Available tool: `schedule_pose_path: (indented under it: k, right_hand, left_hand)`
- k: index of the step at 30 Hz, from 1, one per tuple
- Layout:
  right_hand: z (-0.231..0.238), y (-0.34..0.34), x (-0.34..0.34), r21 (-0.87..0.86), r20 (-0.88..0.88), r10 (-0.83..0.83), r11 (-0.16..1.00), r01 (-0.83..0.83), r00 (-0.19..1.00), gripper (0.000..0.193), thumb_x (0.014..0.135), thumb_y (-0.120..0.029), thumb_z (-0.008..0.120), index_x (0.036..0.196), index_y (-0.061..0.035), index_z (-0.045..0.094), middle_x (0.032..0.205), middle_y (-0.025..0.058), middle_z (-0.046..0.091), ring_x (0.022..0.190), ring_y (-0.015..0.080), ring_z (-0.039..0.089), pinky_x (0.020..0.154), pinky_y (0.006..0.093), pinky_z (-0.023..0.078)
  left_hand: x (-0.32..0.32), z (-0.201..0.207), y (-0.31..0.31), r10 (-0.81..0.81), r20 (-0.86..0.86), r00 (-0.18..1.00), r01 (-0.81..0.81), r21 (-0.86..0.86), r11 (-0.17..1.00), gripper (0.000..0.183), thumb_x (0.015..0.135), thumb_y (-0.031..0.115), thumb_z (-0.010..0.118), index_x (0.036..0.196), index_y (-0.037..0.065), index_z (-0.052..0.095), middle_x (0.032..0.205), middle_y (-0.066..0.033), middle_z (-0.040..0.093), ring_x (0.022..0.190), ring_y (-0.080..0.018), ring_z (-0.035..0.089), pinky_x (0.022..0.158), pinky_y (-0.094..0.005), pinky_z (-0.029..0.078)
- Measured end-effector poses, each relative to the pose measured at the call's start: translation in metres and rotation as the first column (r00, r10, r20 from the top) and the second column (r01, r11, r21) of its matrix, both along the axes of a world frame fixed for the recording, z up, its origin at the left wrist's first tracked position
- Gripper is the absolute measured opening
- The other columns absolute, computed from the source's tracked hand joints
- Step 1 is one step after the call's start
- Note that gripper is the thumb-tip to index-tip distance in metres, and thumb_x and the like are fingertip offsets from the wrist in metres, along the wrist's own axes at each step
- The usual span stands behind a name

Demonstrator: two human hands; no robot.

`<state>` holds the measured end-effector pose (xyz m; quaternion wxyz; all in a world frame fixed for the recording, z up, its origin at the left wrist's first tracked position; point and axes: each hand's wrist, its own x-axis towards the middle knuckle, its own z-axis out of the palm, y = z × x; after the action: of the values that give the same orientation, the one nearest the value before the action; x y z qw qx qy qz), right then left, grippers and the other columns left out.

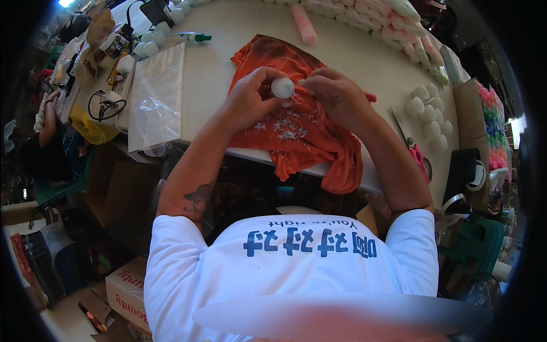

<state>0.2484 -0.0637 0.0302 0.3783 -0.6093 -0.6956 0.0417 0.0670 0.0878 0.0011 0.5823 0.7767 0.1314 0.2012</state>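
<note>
My left hand (250,100) is closed around a white candle (282,88), its round pale end facing up. Close beside it, my right hand (336,97) is pinched, with its fingertips near the candle's edge. What those fingers hold is hidden. A ribbed red rod-like end (371,97) shows just past the right hand; whether it is gripped cannot be seen. Under both hands an orange cloth (268,57) is spread over the table and hangs off its front edge. White shavings (290,129) are scattered on the cloth below the candle.
Scissors with pink and black handles (419,157) lie at the right, near several white candles (430,111). A pink-and-white candle (304,24) and wrapped candles (370,23) lie farther back. Clear plastic bags (156,97) and a green-capped marker (196,37) are at the left.
</note>
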Motion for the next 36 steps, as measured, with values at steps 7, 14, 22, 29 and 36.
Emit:
schedule_pose_path:
  k: [7,14,22,29,36]
  right_hand:
    - [0.0037,-0.0003,-0.0039,0.029,-0.022,-0.035,0.999,0.036,0.999,0.021,0.084,0.003,0.065,0.101,-0.0071,0.070,0.096,0.0089,0.067,0.086,0.0295,0.066,0.073,0.0383,0.055]
    - [0.0037,-0.0012,-0.0033,-0.027,0.011,0.016,1.000,-0.016,1.000,0.022,0.083,0.004,0.065,0.101,-0.0070,0.070,0.098,0.0083,0.067,0.086,0.0292,0.066,0.072,0.0387,0.055]
    - [0.0039,-0.0021,-0.0035,-0.053,-0.031,0.011,0.998,-0.013,0.999,0.022,0.083,0.006,0.064,0.100,-0.0067,0.070,0.098,0.0076,0.066,0.086,0.0286,0.065,0.073,0.0396,0.054]
    - [0.0061,-0.0035,-0.0028,-0.070,-0.047,0.033,0.997,-0.036,0.998,0.021,0.085,0.004,0.063,0.101,-0.0082,0.070,0.099,0.0067,0.065,0.087,0.0287,0.065,0.073,0.0397,0.054]
    - [0.0029,-0.0014,-0.0047,-0.032,0.010,-0.003,0.999,0.003,1.000,0.022,0.085,0.003,0.063,0.103,-0.0091,0.069,0.101,0.0068,0.065,0.086,0.0292,0.065,0.073,0.0394,0.054]
  left_hand:
    - [0.0002,0.0006,-0.0014,0.048,-0.038,0.998,-0.045,0.072,0.996,0.044,0.081,0.005,0.079,0.118,0.002,0.054,0.117,-0.0073,0.063,0.109,-0.0145,0.062,0.096,-0.0311,0.053]
    - [-0.0010,0.0045,-0.0035,0.070,-0.061,0.996,-0.064,0.102,0.993,0.045,0.080,0.007,0.080,0.117,0.002,0.055,0.117,-0.0078,0.062,0.106,-0.0140,0.063,0.094,-0.0309,0.054]
    - [-0.0019,0.0029,-0.0034,0.075,-0.038,0.996,-0.070,0.119,0.990,0.044,0.080,0.010,0.081,0.114,0.002,0.054,0.113,-0.0084,0.063,0.102,-0.0148,0.064,0.089,-0.0309,0.055]
    - [-0.0009,-0.0026,-0.0020,0.061,0.022,0.998,-0.064,0.138,0.988,0.043,0.079,0.013,0.083,0.110,0.002,0.055,0.108,-0.0106,0.066,0.097,-0.0180,0.068,0.084,-0.0325,0.056]
    - [-0.0019,0.0005,-0.0029,0.014,-0.026,1.000,-0.011,0.099,0.995,0.044,0.081,0.004,0.079,0.116,0.004,0.054,0.119,-0.0063,0.062,0.111,-0.0139,0.060,0.093,-0.0298,0.054]
